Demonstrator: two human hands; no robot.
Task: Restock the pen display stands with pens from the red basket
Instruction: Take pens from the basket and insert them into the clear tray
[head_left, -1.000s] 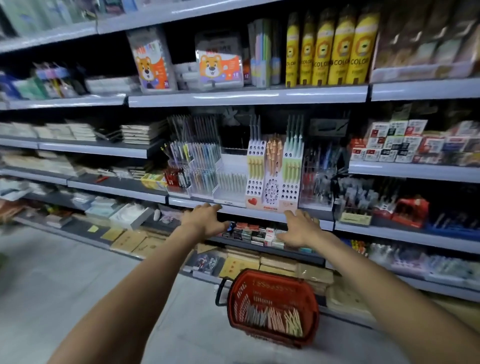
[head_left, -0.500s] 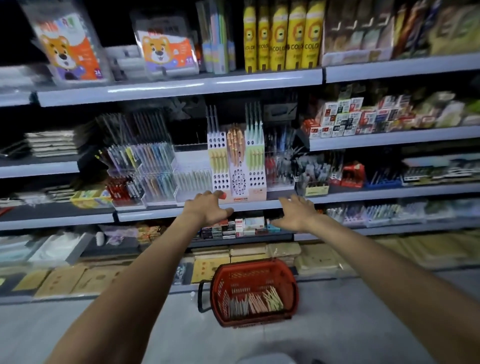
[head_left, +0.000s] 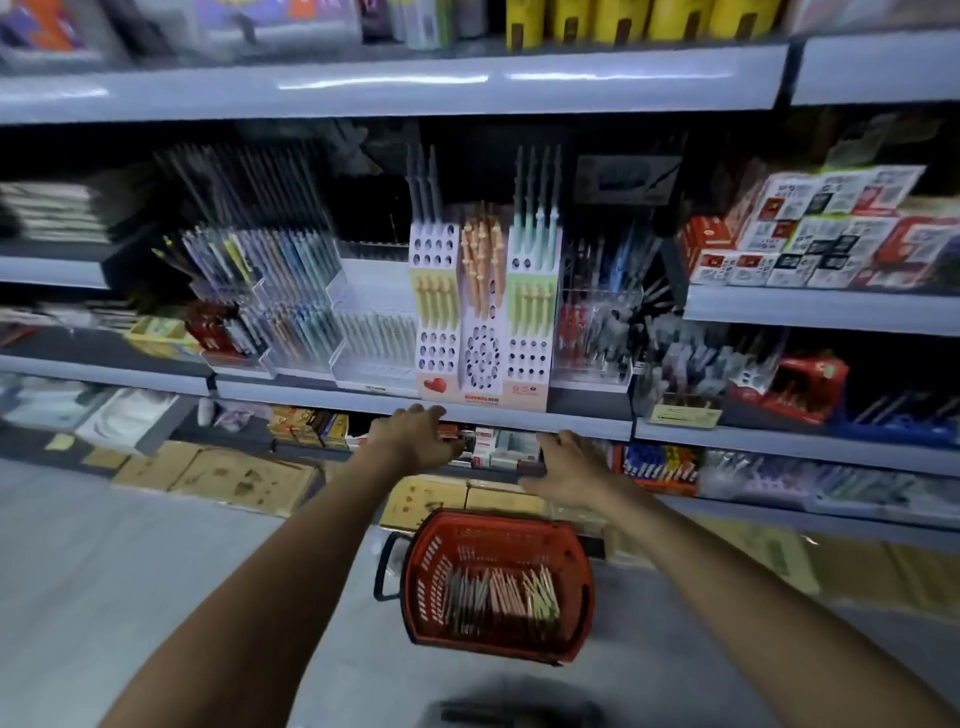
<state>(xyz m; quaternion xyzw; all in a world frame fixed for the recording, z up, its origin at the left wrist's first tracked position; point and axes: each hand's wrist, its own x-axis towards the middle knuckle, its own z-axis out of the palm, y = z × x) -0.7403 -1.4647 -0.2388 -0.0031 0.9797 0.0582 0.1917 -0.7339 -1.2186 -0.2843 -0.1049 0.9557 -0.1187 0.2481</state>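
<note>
- The view is closing in on the shelving compared with a second ago. The white perforated pen display stand (head_left: 483, 332) is now sitting centred and larger in frame.
- The left hand (head_left: 415, 441) is reaching forward palm down, fingers loosely spread and holding nothing. Its fingertips are lying at the front shelf edge (head_left: 311, 397) just below the stand's base; contact cannot be confirmed.
- The right hand (head_left: 566, 467) is reaching just to the right and slightly nearer, fingers spread wide and also carrying nothing.
- Both hands are keeping the same empty, extended pose as in the earlier views, so no pen is being transferred yet.
- The red basket (head_left: 421, 582) is standing on the floor, near, directly below the two hands. The pens (head_left: 498, 592) are lying in a loose pile on its bottom.
- The stand is showing many vacant holes in its lower rows.
- Judgement: the person is still positioning at the stand. Restocking is not yet under way, and the next move is calling for a reach down into the basket.
</note>
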